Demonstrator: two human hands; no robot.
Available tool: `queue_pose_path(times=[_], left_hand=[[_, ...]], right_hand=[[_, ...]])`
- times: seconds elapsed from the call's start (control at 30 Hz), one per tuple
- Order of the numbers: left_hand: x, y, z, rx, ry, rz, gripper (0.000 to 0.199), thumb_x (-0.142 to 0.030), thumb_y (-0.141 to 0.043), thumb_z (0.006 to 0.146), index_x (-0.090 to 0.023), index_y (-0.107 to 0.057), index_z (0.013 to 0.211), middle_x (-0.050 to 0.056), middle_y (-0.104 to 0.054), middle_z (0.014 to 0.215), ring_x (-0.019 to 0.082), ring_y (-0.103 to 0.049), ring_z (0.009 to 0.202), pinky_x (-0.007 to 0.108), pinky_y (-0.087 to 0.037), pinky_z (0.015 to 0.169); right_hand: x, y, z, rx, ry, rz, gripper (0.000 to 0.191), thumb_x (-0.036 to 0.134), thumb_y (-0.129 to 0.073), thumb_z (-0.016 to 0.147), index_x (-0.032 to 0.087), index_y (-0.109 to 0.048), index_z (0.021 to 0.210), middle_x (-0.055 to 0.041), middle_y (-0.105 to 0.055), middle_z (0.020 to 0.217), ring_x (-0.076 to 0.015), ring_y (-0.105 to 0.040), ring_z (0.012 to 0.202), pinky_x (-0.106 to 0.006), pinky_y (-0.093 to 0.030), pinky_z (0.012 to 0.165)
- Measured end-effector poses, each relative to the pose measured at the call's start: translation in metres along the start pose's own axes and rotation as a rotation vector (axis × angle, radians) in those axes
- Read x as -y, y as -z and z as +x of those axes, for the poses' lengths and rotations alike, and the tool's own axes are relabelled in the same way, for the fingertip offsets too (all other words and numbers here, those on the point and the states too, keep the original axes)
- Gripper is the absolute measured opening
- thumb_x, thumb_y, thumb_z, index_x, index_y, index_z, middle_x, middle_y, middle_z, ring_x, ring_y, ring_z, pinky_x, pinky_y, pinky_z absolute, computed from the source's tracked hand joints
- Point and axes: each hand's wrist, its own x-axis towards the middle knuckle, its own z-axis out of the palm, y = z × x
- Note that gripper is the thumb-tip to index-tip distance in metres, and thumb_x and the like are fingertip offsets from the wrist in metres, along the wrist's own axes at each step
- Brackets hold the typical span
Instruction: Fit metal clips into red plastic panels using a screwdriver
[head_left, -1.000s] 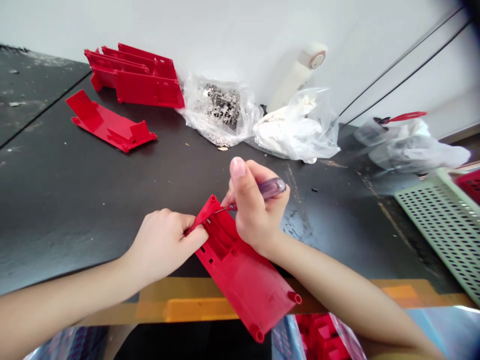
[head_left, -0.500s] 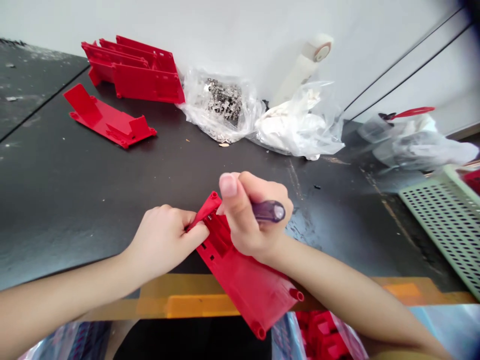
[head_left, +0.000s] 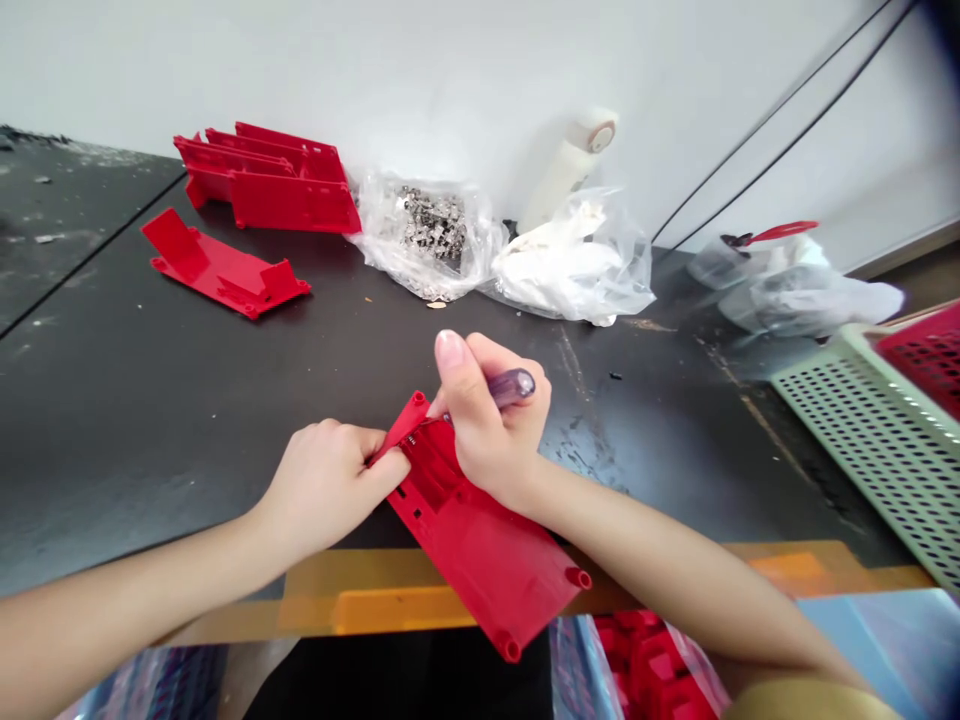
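Observation:
A red plastic housing panel (head_left: pixel 487 555) lies slanted across the table's front edge, its near end sticking out past it. My left hand (head_left: pixel 337 480) is closed on the panel's far left side, with the thumb on top. In my right hand (head_left: pixel 491 420), closed in a fist, is a screwdriver with a translucent purple handle (head_left: pixel 513 387). Its working end points down toward the slotted recess at the panel's far end, near small metal pieces (head_left: pixel 411 440). The fingers hide most of the tool, and I cannot make out exactly where its tip touches.
Another red panel (head_left: pixel 225 270) lies at the left, in front of several upright ones (head_left: pixel 292 195). Along the wall are a plastic bag of small metal parts (head_left: pixel 435 225), a bag of white pieces (head_left: pixel 570 265) and a pale bottle (head_left: pixel 566 165). A green basket (head_left: pixel 862 420) stands right.
The view has shifted slightly. My right hand has tipped the screwdriver handle a little and sits closer to the panel's far end. My left hand keeps its hold on the panel.

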Motion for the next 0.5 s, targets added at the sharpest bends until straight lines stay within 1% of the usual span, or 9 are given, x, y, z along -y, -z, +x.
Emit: queue_pose_path(times=[0.2,0.27,0.4,0.5], left_hand=[[0.0011,0.0003,-0.0007,0.003,-0.003,-0.013,0.036,-0.036,-0.037,0.080,-0.019,-0.044,0.048,0.000,-0.056,0.048,0.013,-0.049,0.047,0.028,-0.023,0.055],[0.0016,-0.0004,-0.0012,-0.008,0.003,-0.015,0.037,-0.037,-0.037,0.079,-0.019,-0.045,0.048,0.000,-0.056,0.047,0.013,-0.049,0.047,0.028,-0.023,0.055],[0.0028,-0.0021,-0.0015,-0.029,0.007,-0.007,0.039,-0.039,-0.034,0.078,-0.019,-0.046,0.046,0.001,-0.056,0.046,0.013,-0.048,0.045,0.029,-0.023,0.055],[0.0033,-0.0027,-0.0009,-0.029,0.010,-0.011,0.039,-0.040,-0.034,0.078,-0.019,-0.047,0.047,0.001,-0.057,0.047,0.013,-0.048,0.046,0.029,-0.023,0.055]], right_hand=[[-0.0004,-0.0024,-0.0008,0.014,0.031,-0.011,0.049,0.024,-0.053,0.095,0.018,-0.034,0.050,0.0073,-0.026,0.047,-0.0034,-0.028,0.041,-0.021,-0.023,0.040],[-0.0017,-0.0022,0.0000,0.014,-0.001,0.007,0.050,0.027,-0.053,0.095,0.018,-0.032,0.050,0.0072,-0.026,0.047,-0.0035,-0.029,0.042,-0.021,-0.024,0.040],[-0.0024,-0.0007,0.0029,0.036,-0.116,-0.023,0.051,0.034,-0.052,0.095,0.020,-0.029,0.053,0.0074,-0.026,0.048,-0.0038,-0.031,0.042,-0.022,-0.024,0.042],[-0.0011,-0.0005,0.0037,0.022,-0.110,-0.045,0.051,0.034,-0.051,0.095,0.019,-0.030,0.051,0.0069,-0.028,0.047,-0.0039,-0.032,0.042,-0.023,-0.024,0.042]])
